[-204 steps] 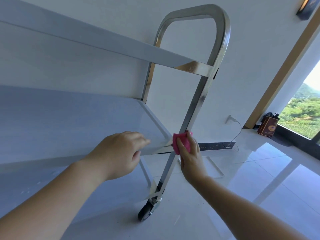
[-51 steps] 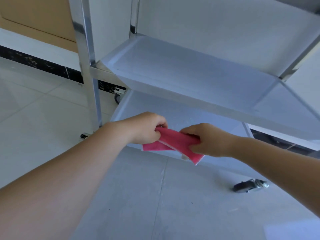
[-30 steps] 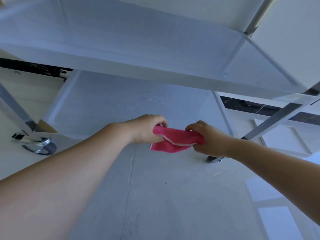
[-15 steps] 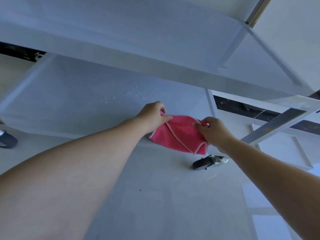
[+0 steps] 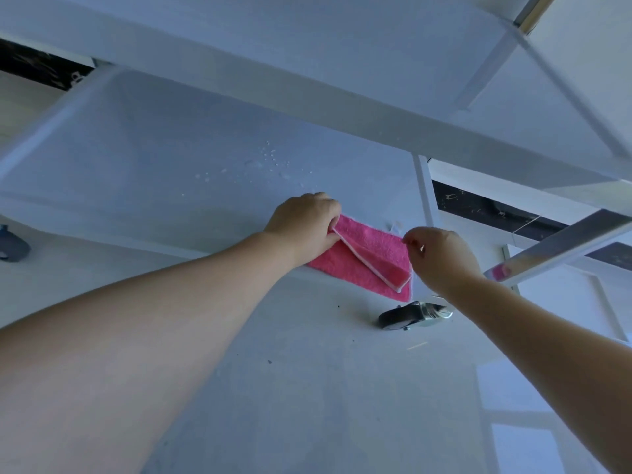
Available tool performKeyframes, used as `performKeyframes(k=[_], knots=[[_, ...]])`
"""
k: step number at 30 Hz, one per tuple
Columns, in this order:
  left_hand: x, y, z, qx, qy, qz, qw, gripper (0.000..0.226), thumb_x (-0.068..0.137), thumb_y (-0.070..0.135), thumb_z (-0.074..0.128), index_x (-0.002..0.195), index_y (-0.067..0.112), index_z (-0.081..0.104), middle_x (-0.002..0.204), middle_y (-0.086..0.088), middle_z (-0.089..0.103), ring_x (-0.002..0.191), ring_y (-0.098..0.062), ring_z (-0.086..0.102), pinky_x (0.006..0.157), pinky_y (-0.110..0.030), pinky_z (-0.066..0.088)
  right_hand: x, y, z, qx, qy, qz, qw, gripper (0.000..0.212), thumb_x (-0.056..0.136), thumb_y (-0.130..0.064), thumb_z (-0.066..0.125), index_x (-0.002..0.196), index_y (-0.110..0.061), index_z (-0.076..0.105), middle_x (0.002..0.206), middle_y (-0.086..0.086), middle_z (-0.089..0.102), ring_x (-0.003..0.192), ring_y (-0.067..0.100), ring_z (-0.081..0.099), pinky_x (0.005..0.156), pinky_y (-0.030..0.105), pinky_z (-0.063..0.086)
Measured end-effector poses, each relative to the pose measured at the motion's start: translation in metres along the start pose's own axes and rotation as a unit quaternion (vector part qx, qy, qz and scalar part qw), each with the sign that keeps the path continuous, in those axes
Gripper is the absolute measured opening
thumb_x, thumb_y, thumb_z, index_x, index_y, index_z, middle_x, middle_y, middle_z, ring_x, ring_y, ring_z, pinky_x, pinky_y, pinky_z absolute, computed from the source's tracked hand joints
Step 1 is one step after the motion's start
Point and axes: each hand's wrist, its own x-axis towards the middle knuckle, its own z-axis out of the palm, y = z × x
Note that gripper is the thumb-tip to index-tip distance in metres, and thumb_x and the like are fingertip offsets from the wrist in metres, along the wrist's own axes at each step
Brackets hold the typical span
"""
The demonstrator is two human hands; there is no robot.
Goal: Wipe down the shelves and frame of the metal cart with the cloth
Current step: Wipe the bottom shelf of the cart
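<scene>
Person crouched low at the metal cart [image 5: 307,107], both arms out. Left hand [image 5: 304,227] pinches the left edge of the folded pink cloth [image 5: 369,261], fingers curled round it. Cloth lies draped over the front lip of the bottom shelf [image 5: 171,172], one corner hanging past the edge. Right hand [image 5: 441,254] sits just beside the cloth's right end, fingers curled, thumb and forefinger close together; cannot tell whether it actually holds the fabric. Water droplets [image 5: 270,162] on the bottom shelf behind the left hand. Caster wheel [image 5: 410,316] on the floor below the cloth. Middle shelf overhead.
</scene>
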Motion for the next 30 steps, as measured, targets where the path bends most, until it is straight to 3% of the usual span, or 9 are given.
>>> performKeyframes(k=[2, 4, 6, 11, 13, 15, 19, 23, 30], knots=[[0.001, 0.002, -0.002, -0.012, -0.055, -0.007, 0.998, 0.017, 0.078, 0.026, 0.069, 0.073, 0.019, 0.054, 0.085, 0.002, 0.053, 0.084, -0.024, 0.056, 0.065, -0.030, 0.040, -0.001, -0.007, -0.004, 0.055, 0.027, -0.100, 0.993, 0.016, 0.090, -0.010, 0.055, 0.087, -0.012, 0.071, 0.081, 0.003, 0.069, 0.064, 0.017, 0.061, 0.063, 0.034, 0.055], [0.000, 0.001, -0.001, -0.014, -0.136, 0.009, 0.991, 0.012, 0.079, 0.026, 0.066, 0.083, 0.015, 0.063, 0.094, -0.001, 0.059, 0.090, -0.023, 0.056, 0.076, -0.036, 0.047, -0.011, -0.023, -0.004, 0.079, -0.030, -0.242, 0.967, 0.013, 0.087, -0.006, 0.059, 0.087, -0.010, 0.071, 0.080, 0.003, 0.070, 0.070, 0.019, 0.063, 0.069, 0.034, 0.054], [0.000, 0.000, 0.002, -0.008, -0.191, 0.037, 0.981, 0.020, 0.082, 0.024, 0.061, 0.099, 0.014, 0.065, 0.109, -0.002, 0.060, 0.102, -0.024, 0.055, 0.088, -0.040, 0.046, -0.018, -0.031, 0.004, 0.033, -0.078, -0.302, 0.950, 0.017, 0.086, -0.008, 0.056, 0.094, -0.011, 0.071, 0.087, 0.001, 0.071, 0.082, 0.020, 0.064, 0.074, 0.031, 0.051], [0.002, 0.000, 0.006, 0.018, -0.226, 0.016, 0.974, 0.054, 0.087, 0.027, 0.055, 0.139, 0.021, 0.040, 0.155, -0.004, 0.022, 0.140, -0.024, 0.024, 0.112, -0.037, 0.027, -0.005, -0.014, 0.007, -0.240, -0.070, -0.115, 0.961, 0.029, 0.093, -0.031, 0.041, 0.107, -0.024, 0.065, 0.117, -0.005, 0.061, 0.112, 0.020, 0.050, 0.094, 0.037, 0.041], [0.003, 0.000, 0.008, 0.033, -0.223, 0.009, 0.974, 0.057, 0.089, 0.031, 0.054, 0.142, 0.023, 0.035, 0.157, -0.004, 0.015, 0.143, -0.026, 0.017, 0.115, -0.037, 0.021, -0.003, -0.014, 0.005, -0.229, -0.029, -0.104, 0.968, 0.032, 0.094, -0.029, 0.043, 0.114, -0.015, 0.063, 0.125, 0.006, 0.059, 0.121, 0.027, 0.047, 0.098, 0.043, 0.040], [0.000, -0.001, 0.009, 0.057, -0.205, 0.011, 0.977, 0.059, 0.092, 0.037, 0.050, 0.144, 0.021, 0.029, 0.157, -0.006, 0.015, 0.144, -0.027, 0.013, 0.117, -0.036, 0.015, -0.004, -0.019, 0.008, -0.123, -0.005, -0.189, 0.974, 0.028, 0.092, -0.015, 0.051, 0.114, -0.006, 0.064, 0.126, 0.016, 0.059, 0.121, 0.032, 0.051, 0.099, 0.047, 0.044], [-0.011, -0.013, 0.009, 0.062, -0.123, -0.017, 0.990, 0.054, 0.096, 0.037, 0.039, 0.145, 0.017, 0.028, 0.156, -0.008, 0.021, 0.142, -0.023, 0.018, 0.116, -0.033, 0.015, -0.002, -0.027, 0.020, -0.015, -0.097, -0.351, 0.931, 0.037, 0.092, -0.006, 0.051, 0.129, -0.001, 0.053, 0.140, 0.017, 0.046, 0.132, 0.031, 0.041, 0.107, 0.045, 0.037], [-0.024, -0.027, -0.001, 0.079, -0.045, -0.047, 0.995, 0.047, 0.096, 0.029, 0.038, 0.140, 0.012, 0.036, 0.151, -0.012, 0.031, 0.138, -0.026, 0.027, 0.114, -0.034, 0.018, 0.016, -0.034, 0.035, 0.002, -0.130, -0.358, 0.925, 0.045, 0.097, -0.016, 0.042, 0.140, -0.003, 0.037, 0.148, 0.014, 0.033, 0.140, 0.027, 0.027, 0.115, 0.041, 0.024], [-0.060, -0.030, -0.010, 0.107, 0.005, -0.104, 0.989, 0.041, 0.091, 0.019, 0.047, 0.129, 0.002, 0.047, 0.136, -0.016, 0.048, 0.125, -0.031, 0.042, 0.106, -0.035, 0.026, 0.024, -0.017, 0.058, -0.021, -0.175, -0.353, 0.919, 0.053, 0.097, -0.039, 0.014, 0.147, -0.022, 0.001, 0.154, -0.007, -0.005, 0.143, 0.008, -0.010, 0.117, 0.027, -0.005]])
